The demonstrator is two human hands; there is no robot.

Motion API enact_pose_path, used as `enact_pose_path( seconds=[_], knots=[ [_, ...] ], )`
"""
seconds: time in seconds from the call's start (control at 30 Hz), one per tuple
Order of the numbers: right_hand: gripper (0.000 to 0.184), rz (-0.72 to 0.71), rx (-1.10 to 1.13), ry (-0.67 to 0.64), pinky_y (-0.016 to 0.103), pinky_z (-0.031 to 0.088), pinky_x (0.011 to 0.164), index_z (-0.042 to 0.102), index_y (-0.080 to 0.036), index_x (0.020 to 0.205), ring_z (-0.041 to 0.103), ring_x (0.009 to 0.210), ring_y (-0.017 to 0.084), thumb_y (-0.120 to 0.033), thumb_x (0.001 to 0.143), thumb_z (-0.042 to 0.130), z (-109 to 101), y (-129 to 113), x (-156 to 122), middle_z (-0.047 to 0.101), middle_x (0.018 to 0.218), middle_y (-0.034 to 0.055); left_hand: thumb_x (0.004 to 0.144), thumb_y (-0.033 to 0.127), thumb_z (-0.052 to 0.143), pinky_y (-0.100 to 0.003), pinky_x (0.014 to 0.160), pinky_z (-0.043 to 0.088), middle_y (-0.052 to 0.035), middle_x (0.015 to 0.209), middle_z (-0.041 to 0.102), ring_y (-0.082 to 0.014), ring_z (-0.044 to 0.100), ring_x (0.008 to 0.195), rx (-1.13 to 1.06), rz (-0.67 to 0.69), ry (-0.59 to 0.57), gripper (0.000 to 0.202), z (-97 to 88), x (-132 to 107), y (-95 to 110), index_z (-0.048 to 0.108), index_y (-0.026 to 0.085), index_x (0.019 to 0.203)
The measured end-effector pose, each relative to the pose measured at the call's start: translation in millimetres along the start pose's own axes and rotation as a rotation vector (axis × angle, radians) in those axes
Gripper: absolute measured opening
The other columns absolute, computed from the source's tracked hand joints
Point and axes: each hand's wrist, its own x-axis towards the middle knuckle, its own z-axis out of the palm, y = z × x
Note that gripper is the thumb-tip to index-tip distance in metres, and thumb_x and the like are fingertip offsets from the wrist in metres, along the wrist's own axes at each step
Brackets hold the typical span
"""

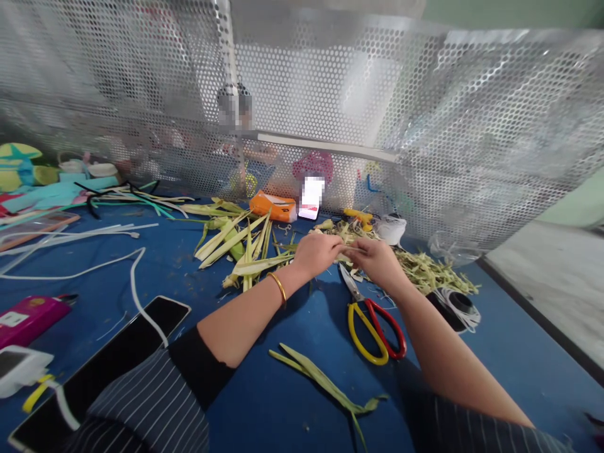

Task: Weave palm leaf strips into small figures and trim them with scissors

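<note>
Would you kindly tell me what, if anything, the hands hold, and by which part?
The left hand and right hand pinch a thin, pale strip at either side of its short visible stretch; its ends are unclear.

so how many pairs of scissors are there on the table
1: scissors lying on the blue table, below the right hand in the picture; others may be hidden.

Strip [353, 248] between hands [315, 253] [381, 263] (scissors [360, 300] on table [264, 399] below)

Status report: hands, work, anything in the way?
Left hand, right hand: pinching thin strip. Strip mostly hidden. Red-and-yellow-handled scissors near right hand, possible obstacle.
</note>
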Motion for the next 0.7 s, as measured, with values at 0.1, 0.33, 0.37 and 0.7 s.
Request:
enact_pose_path(
  seconds=[0.1, 0.33, 0.37, 0.7],
  knots=[
    [0.024, 0.055, 0.150, 0.125, 0.026, 0.039, 0.053, 0.061, -0.019, 0.071, 0.055, 0.052, 0.015, -0.042, 0.078, 0.061, 0.1, 7.3, 2.0, 0.061, 0.054, -0.0011, 0.095, 0.037, 0.048, -0.028, 0.068, 0.040, -0.0061, 0.088, 0.073, -0.0211, 0.065, 0.084, -0.023, -0.092, 0.017, 0.030, 1.0, -0.5, -0.3, 0.073, 0.022, 0.092],
    [0.025, 0.121, 0.465, 0.324, 0.028, 0.047, 0.054, 0.061, -0.019, 0.068, 0.055, 0.051, 0.014, -0.043, 0.069, 0.068, 1.4, 9.4, 4.8, 0.059, 0.056, -0.0019, 0.092, 0.040, 0.050, -0.026, 0.060, 0.031, -0.0043, 0.079, 0.069, -0.0176, 0.059, 0.074, -0.121, -0.126, 0.067, 0.031, 3.2, -1.2, -1.1, 0.072, 0.019, 0.085],
    [0.026, 0.114, 0.483, 0.318, 0.028, 0.047, 0.054, 0.061, -0.019, 0.067, 0.055, 0.051, 0.014, -0.043, 0.068, 0.068, 2.3, 7.7, 4.7, 0.059, 0.056, -0.0019, 0.089, 0.045, 0.053, -0.026, 0.058, 0.029, -0.0028, 0.072, 0.066, -0.0163, 0.056, 0.068, -0.186, -0.126, 0.042, 0.034, 4.1, -0.4, -3.2, 0.071, 0.018, 0.079],
    [0.028, 0.133, 0.472, 0.352, 0.031, 0.048, 0.058, 0.060, -0.019, 0.076, 0.055, 0.053, 0.015, -0.047, 0.074, 0.057, 1.7, 7.8, 7.7, 0.059, 0.060, -0.0003, 0.070, 0.037, 0.069, -0.023, 0.050, 0.024, 0.0058, 0.052, 0.045, -0.0083, 0.037, 0.051, -0.755, -0.312, -0.157, 0.026, 9.0, 3.8, -16.4, 0.063, 0.014, 0.061]
  ],
)
